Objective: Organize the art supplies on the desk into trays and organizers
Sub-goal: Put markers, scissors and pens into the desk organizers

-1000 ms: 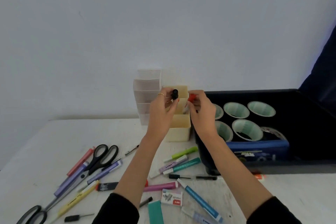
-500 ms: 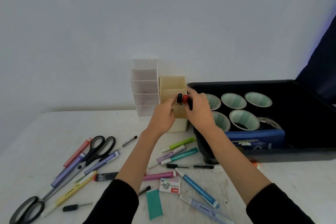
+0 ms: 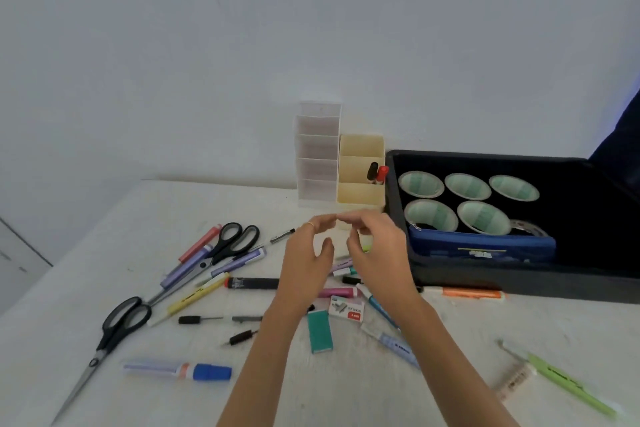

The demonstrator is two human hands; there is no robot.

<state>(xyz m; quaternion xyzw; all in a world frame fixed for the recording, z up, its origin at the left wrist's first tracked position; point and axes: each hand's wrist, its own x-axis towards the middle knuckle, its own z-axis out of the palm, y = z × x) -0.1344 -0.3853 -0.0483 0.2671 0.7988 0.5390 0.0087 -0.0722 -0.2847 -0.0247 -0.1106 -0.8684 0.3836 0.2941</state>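
Observation:
A cream stepped organizer (image 3: 360, 194) stands at the back of the desk, beside a white stepped organizer (image 3: 317, 152). A black-capped marker (image 3: 372, 171) and a red-capped marker (image 3: 381, 174) stand in the cream one's middle compartment. My left hand (image 3: 308, 260) and my right hand (image 3: 375, 253) hover empty in front of it, fingers loosely curved, fingertips nearly meeting. Below them lie loose pens and highlighters, partly hidden by my hands, among them a pink marker (image 3: 337, 292) and a yellow highlighter (image 3: 197, 293).
A black tray (image 3: 519, 274) at the right holds several tape rolls (image 3: 467, 185) and a blue pencil case (image 3: 481, 248). Two scissors (image 3: 221, 250) (image 3: 110, 333), a staples box (image 3: 347, 309), a teal eraser (image 3: 320, 331), a blue-capped marker (image 3: 180, 369), an orange highlighter (image 3: 472, 294) and a green highlighter (image 3: 568, 383) lie scattered.
Both hands let go of the black and red markers in the cream organizer's compartment, then drew back toward me, empty. The camera tilted down, showing more of the desk.

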